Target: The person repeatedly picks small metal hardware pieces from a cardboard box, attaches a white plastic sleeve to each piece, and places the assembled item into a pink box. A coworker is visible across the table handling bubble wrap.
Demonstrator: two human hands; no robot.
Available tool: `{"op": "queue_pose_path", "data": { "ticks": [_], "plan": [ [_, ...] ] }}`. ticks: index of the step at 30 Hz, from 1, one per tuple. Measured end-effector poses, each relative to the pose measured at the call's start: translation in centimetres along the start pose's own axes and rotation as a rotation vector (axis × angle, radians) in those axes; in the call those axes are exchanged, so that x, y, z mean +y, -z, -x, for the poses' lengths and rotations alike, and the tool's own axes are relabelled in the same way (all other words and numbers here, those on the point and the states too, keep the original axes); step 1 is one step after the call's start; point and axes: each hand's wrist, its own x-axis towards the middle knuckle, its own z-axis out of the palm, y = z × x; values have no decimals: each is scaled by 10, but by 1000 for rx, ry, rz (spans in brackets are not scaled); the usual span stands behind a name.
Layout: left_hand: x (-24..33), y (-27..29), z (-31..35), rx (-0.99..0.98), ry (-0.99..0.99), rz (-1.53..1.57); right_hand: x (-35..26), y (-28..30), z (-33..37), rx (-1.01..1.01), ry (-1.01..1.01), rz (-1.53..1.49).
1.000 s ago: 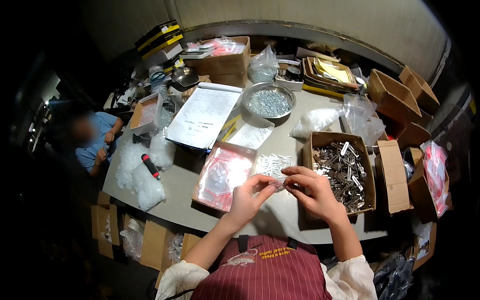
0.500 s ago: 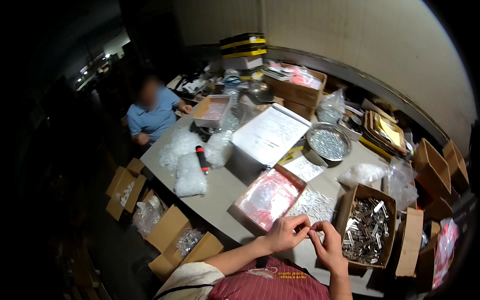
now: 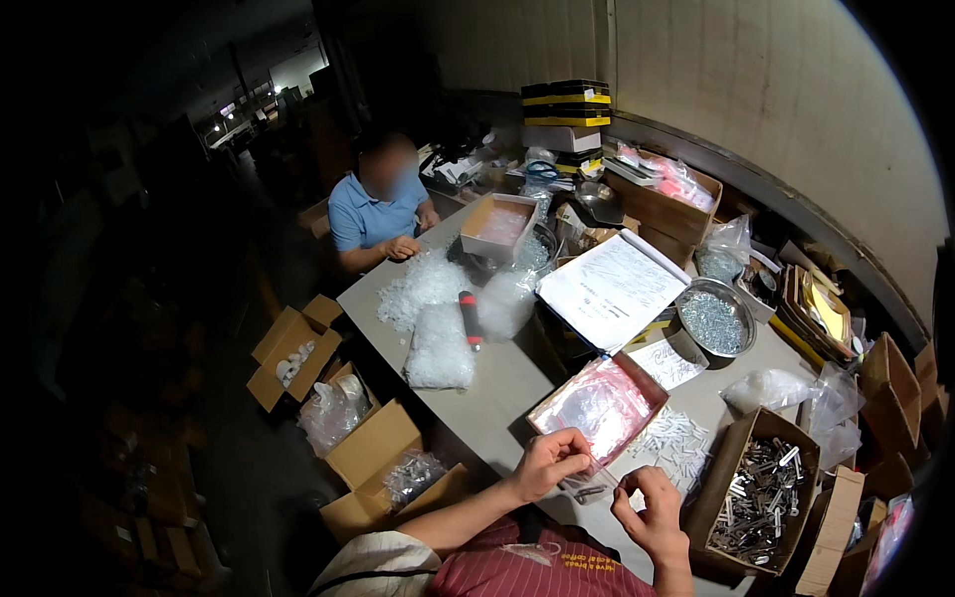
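Observation:
My left hand (image 3: 553,466) and my right hand (image 3: 652,510) are close together over the table's near edge, fingers pinched. Between them stretches a small clear plastic bag (image 3: 591,475), with dark metal pieces showing at its lower part. Each hand holds one side of the bag's upper edge. Just beyond my left hand stands an open box of flat clear bags (image 3: 600,396) with pink-red edges. Small white plugs (image 3: 671,445) lie loose past my right hand. To its right is a cardboard box of metal parts (image 3: 761,490), silvery and dark.
A clipboard with paper (image 3: 612,289) rests mid-table, beside a metal bowl of small screws (image 3: 716,318). Clear plastic pieces (image 3: 428,284) and a red-black handled tool (image 3: 470,320) lie left. A co-worker in blue (image 3: 373,214) sits at the far left; open cartons (image 3: 383,453) stand below the table edge.
My hands have moved apart, and the small bag with metal pieces now shows between them. The view has swung left, and the co-worker's hand has come onto the table by the plastic pieces.

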Motion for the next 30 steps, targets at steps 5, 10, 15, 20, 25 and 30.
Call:
{"op": "queue_pose_path", "data": {
  "ticks": [5, 10, 15, 20, 25, 30],
  "plan": [
    [1, 35, 13, 95, 62, 138, -9, -28, -23, 33, 1, -129],
    [1, 104, 28, 265, 215, 564, 66, -65, -40, 50, -162, 7],
    [-8, 173, 54, 161, 42, 1019, 128, -99, -45, -123, -35, 577],
    [24, 170, 79, 492, 109, 971, 136, -113, -49, -238, -183, 531],
    [18, 195, 107, 534, 57, 866, 120, -107, -55, -56, -244, 235],
    [-3, 229, 150, 729, 91, 638, 113, -92, -62, -11, -410, -129]
  ]
}}
